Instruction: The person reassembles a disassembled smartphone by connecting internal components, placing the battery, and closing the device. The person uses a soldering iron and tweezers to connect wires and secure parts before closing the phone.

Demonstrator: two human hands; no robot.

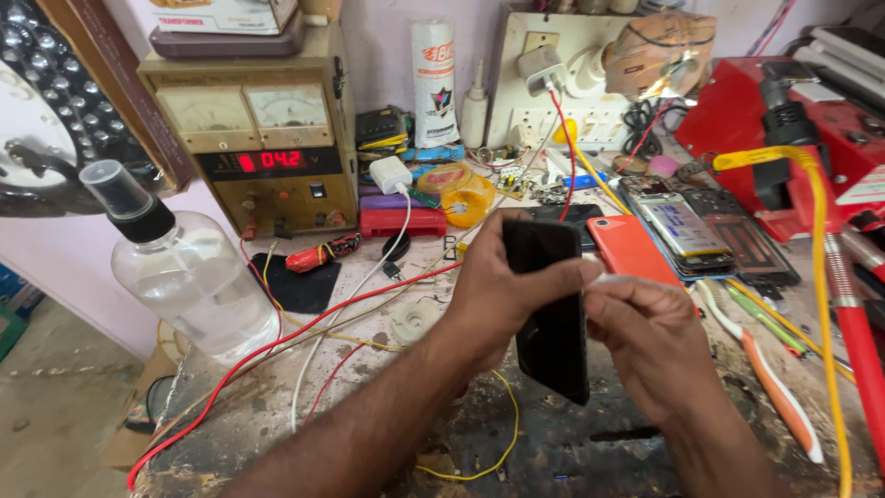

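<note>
My left hand [493, 300] grips a black smartphone [551, 332], held upright over the worn workbench [277, 406] with its dark screen facing me. My right hand [645, 337] presses against the phone's right edge, pinching something small and whitish [601, 277] at that edge; what it is I cannot tell. An orange-red phone back cover [631, 247] lies on the bench just behind my hands.
A clear spray bottle [189, 272] stands at the left. A beige power supply [253, 138] with a red display sits behind it. Red, yellow and white wires [304, 332] cross the bench. Opened phones [701, 231], a toothbrush [774, 383], a yellow hose [816, 277] and red equipment [784, 120] crowd the right.
</note>
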